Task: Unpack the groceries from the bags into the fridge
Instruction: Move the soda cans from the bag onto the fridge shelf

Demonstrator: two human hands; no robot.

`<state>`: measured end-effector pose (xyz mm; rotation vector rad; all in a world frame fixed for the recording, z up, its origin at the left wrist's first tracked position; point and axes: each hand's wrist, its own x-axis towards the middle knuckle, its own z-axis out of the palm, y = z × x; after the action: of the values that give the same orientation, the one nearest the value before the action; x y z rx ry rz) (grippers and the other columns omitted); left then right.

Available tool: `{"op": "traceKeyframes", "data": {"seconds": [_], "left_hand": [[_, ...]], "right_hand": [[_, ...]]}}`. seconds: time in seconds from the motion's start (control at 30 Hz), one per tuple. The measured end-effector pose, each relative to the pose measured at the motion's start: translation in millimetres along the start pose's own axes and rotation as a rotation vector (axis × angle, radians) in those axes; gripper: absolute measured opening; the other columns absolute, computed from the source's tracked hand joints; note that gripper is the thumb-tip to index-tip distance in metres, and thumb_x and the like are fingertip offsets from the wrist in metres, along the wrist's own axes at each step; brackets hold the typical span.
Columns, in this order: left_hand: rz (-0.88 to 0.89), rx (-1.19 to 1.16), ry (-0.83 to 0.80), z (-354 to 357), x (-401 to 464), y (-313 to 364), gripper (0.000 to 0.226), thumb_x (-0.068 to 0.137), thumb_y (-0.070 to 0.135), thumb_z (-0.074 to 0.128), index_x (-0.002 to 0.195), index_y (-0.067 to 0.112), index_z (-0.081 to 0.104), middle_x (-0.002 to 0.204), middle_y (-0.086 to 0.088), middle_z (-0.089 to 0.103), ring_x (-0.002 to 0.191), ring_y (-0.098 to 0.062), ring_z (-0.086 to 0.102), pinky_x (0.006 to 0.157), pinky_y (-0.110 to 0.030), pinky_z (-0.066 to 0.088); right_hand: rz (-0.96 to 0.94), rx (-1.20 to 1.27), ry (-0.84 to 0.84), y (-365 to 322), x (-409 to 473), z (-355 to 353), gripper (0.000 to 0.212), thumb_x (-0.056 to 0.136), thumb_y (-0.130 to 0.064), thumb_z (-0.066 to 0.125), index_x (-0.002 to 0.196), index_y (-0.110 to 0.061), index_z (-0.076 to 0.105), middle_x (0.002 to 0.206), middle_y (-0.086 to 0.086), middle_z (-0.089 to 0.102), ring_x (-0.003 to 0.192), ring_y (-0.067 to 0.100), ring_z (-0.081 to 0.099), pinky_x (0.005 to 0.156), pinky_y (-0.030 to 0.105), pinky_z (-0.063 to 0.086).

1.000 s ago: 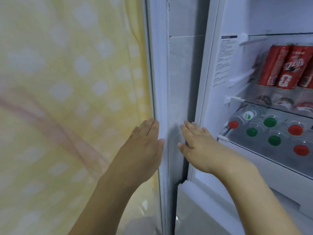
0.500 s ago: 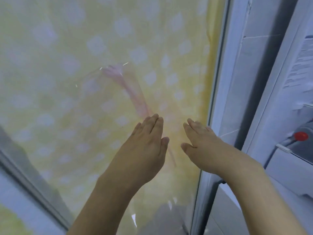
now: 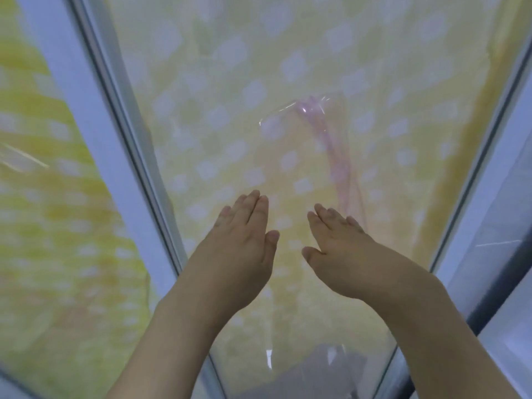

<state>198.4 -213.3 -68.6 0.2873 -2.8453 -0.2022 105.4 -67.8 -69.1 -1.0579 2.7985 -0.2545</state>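
Both hands are lying flat, fingers straight and together, gripping nothing: the left hand (image 3: pixel 244 249) and right hand (image 3: pixel 342 254) are pressing side by side, low centre of the frame, against the door (image 3: pixel 288 82). Beyond them this yellow-patterned panel is filling the frame, its long axis running bottom to top, tilted. Judging by that, unpacking is looking finished, with only closing the fridge left; no bags or groceries are showing.

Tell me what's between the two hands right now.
Nothing is held there: in the head view, only bare yellow dotted door panel shows between the left hand and right hand.
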Motion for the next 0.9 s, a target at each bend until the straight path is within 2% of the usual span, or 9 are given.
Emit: {"op": "traceKeyframes", "data": {"seconds": [0.43,0.9], "left_hand": [[-0.25,0.097,0.073,-45,-87,-99,0.06,0.105,0.036,0.022,0.157,0.013,0.002,0.165,-0.001,-0.003,0.151,-0.013,-0.005,0.119,-0.027,-0.006],[-0.674,0.151,0.175,-96,-252,-211,0.061,0.104,0.038,0.024,0.156,0.013,0.006,0.165,-0.003,0.001,0.151,-0.014,-0.001,0.119,-0.027,-0.003]], "right_hand": [[-0.267,-0.011,-0.042,-132,11,19,0.063,0.105,-0.036,0.024,0.156,-0.015,-0.009,0.161,-0.001,-0.021,0.149,0.013,-0.016,0.119,0.032,-0.01],[-0.684,-0.024,-0.092,-324,-5,69,0.062,0.105,-0.036,0.025,0.156,-0.014,-0.002,0.163,0.001,-0.014,0.15,0.015,-0.011,0.121,0.034,-0.006]]}}
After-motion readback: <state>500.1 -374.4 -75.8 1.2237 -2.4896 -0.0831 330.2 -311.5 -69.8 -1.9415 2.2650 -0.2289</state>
